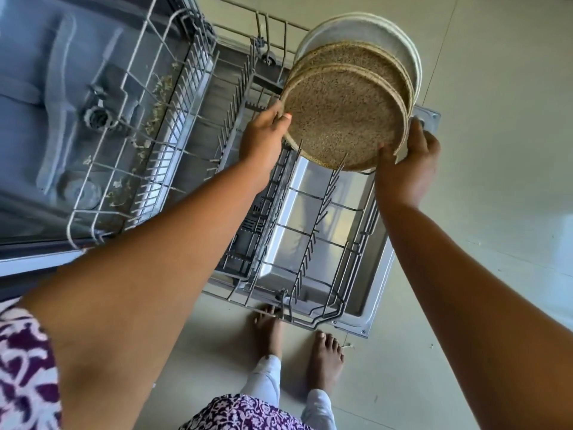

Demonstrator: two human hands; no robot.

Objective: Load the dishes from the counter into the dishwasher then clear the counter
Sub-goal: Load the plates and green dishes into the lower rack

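The person wore a loose top printed in purple and white swirls, with a short sleeve of the same cloth. Pale, whitish trousers reached the ankles, and the feet were bare. The thumbnail of the left hand looked faintly pink, perhaps polished.

Stacked plates over dishwasher rack

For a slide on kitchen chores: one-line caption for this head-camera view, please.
Left hand and right hand grip a stack of plates at the pulled-out lower dishwasher rack.
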